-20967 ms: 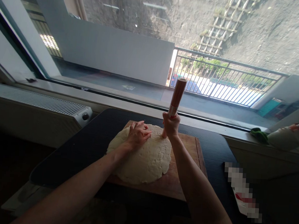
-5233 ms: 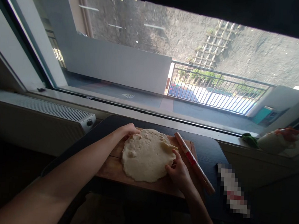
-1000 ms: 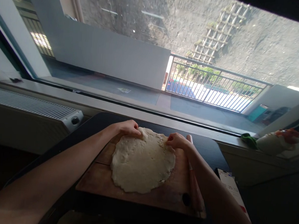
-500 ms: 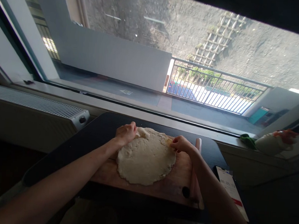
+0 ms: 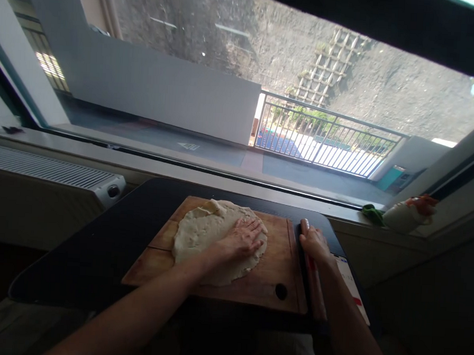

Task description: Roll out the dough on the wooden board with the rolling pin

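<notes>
A wide, flat sheet of dough point(image 5: 196, 236) lies on a wooden cutting board point(image 5: 272, 253), its upper left edge folded inward. My left hand point(image 5: 244, 236) rests flat on the dough's right part, fingers spread. Beside the board's right edge lies a long rolling pin point(image 5: 314, 293), pointing away from me. My right hand point(image 5: 315, 242) is wrapped round it near its far end; the fingertips are partly hidden.
The board stands on a dark table point(image 5: 110, 234). Right of the rolling pin lies a phone point(image 5: 346, 278), partly behind my right forearm. A radiator point(image 5: 54, 173) is at the left. On the windowsill sit a green cloth point(image 5: 373, 214) and a pale pot point(image 5: 402, 217).
My left hand has let go of the dough's upper left edge and moved right, flat onto the dough. My right hand has left the dough's right edge and taken hold of the rolling pin.
</notes>
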Demonstrator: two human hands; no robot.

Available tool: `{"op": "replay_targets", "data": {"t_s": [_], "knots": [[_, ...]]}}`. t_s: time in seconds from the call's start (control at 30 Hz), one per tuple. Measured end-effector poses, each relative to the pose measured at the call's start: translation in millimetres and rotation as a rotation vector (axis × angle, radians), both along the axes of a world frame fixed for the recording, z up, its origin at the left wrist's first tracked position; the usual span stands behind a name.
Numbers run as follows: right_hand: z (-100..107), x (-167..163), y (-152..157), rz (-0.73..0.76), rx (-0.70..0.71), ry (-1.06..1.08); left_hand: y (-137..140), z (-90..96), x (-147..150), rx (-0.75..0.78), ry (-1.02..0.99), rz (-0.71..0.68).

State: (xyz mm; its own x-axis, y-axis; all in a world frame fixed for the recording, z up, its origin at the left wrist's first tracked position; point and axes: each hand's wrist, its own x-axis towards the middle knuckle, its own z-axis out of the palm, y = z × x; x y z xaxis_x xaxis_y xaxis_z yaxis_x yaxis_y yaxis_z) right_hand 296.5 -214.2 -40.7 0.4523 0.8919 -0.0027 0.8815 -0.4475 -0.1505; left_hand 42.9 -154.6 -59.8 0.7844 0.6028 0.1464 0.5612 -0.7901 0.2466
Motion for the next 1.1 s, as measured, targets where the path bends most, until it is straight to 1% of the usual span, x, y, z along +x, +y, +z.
{"op": "replay_targets", "data": {"t_s": [0.1, 0.17, 0.23, 0.3, 0.33, 0.4, 0.43, 0.5, 0.6, 0.7, 0.8, 0.87, 0.93, 0.97, 1.03, 1.1], "knots": [[0, -3, -1, -0.034, -0.015, 0.053, -10, 2.7, 13, 0.021, -0.006, 0.047], [9, -13, -4, 0.007, 0.034, 0.068, -14, 10.2, 13, 0.025, -0.016, 0.044], [19, -28, -8, 0.112, 0.124, 0.110, -15, 17.5, 5, 0.020, -0.036, 0.021], [24, -46, -10, 0.270, 0.184, 0.169, -16, 21.4, -11, 0.019, -0.057, 0.028], [25, -54, -10, 0.340, 0.177, 0.193, -16, 21.6, -21, 0.025, -0.066, 0.059], [23, -69, -7, 0.407, 0.101, 0.207, -17, 19.2, -44, 0.053, -0.082, 0.150], [21, -74, -3, 0.405, 0.068, 0.197, -18, 16.9, -55, 0.068, -0.089, 0.193], [16, -84, 7, 0.345, 0.054, 0.156, -21, 11.7, -73, 0.092, -0.105, 0.249], [9, -97, 21, 0.269, 0.120, 0.071, -26, 4.9, -86, 0.103, -0.135, 0.266], [1, -108, 25, 0.289, 0.119, 0.023, -31, 0.7, -87, 0.124, -0.172, 0.278], [-5, -106, 26, 0.347, 0.116, 0.009, -34, -1.6, -85, 0.181, -0.209, 0.276], [-3, -99, 30, 0.299, 0.095, 0.010, -35, -2.1, -85, 0.217, -0.220, 0.278], [0, -93, 35, 0.230, 0.027, 0.043, -35, -1.8, -85, 0.235, -0.215, 0.286], [1, -93, 36, 0.221, -0.006, 0.059, -36, -1.4, -84, 0.238, -0.210, 0.291], [1, -99, 33, 0.288, -0.020, 0.064, -36, -0.6, -84, 0.238, -0.200, 0.298], [-1, -108, 27, 0.379, 0.037, 0.019, -37, -0.2, -83, 0.240, -0.193, 0.302]]}}
